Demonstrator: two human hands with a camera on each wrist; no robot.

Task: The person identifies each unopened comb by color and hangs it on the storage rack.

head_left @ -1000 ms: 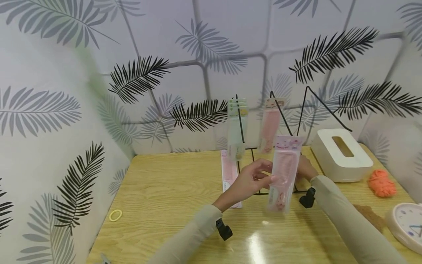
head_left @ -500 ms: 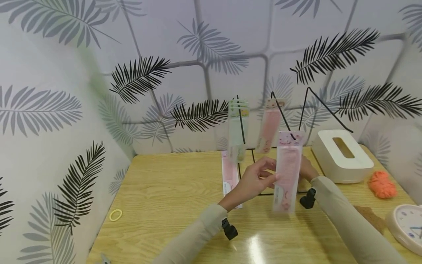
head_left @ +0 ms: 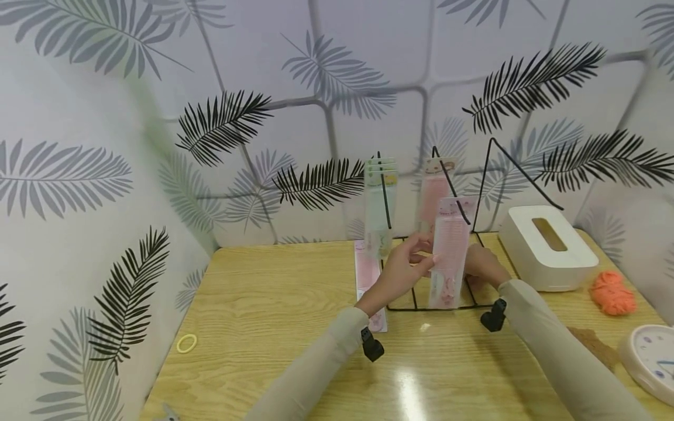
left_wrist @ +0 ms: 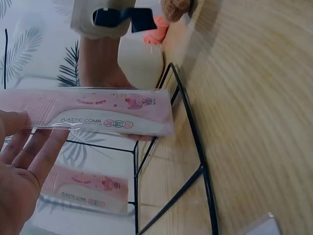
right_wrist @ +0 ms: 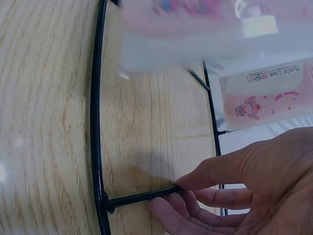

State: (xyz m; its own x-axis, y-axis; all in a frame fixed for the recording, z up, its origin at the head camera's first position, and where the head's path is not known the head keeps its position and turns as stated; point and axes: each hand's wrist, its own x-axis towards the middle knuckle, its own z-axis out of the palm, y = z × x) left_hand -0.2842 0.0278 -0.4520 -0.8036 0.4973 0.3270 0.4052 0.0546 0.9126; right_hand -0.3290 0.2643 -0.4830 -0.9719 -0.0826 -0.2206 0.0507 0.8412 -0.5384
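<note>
My left hand (head_left: 416,263) pinches a pink comb in a clear packet (head_left: 449,257), holding it upright over the base of a black wire rack (head_left: 421,306). The packet's top edge is by the tip of the middle hook (head_left: 446,171). In the left wrist view the packet (left_wrist: 98,112) lies across my fingers (left_wrist: 34,156), with another pink comb (left_wrist: 83,188) behind it. My right hand (head_left: 480,268) is low behind the packet. In the right wrist view its thumb and fingers (right_wrist: 195,183) pinch a base bar of the rack (right_wrist: 142,197).
Green comb packets (head_left: 379,202) hang on the left hook and a pink one (head_left: 434,190) hangs on the middle hook. Another pink packet (head_left: 365,275) lies flat on the wooden table (head_left: 274,304). At the right are a white tissue box (head_left: 547,248), an orange bundle (head_left: 611,292) and a clock (head_left: 650,359). A yellow band (head_left: 186,343) lies at the left.
My left hand has carried the pink comb packet away from me and up to the rack's middle hook. The right hand has stayed low at the rack's base.
</note>
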